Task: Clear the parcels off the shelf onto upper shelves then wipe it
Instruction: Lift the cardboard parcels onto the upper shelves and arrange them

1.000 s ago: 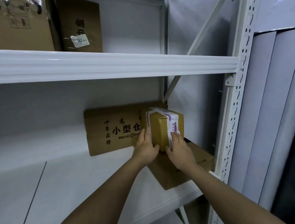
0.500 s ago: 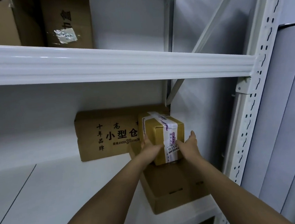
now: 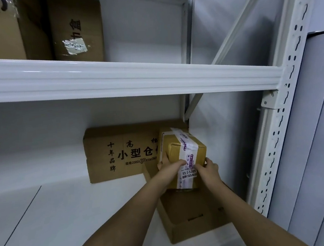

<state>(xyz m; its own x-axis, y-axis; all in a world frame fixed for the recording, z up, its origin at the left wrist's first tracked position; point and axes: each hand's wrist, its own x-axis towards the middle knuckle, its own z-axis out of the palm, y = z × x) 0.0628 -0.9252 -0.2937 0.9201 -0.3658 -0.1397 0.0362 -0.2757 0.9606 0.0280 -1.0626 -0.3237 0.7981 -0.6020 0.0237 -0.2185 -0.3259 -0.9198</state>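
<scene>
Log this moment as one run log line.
stage: clearing shelf | left hand + right hand: gripping small taped cardboard parcel | parcel: above flat cardboard box | wipe: not started

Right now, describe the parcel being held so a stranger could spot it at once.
Start at the white shelf under the thick white beam and go to its right end by the perforated upright. There the small taped parcel sits gripped between the left hand and right hand, above a flat carton. Only it carries white-and-purple tape and a label reading 55-3-5305.
</scene>
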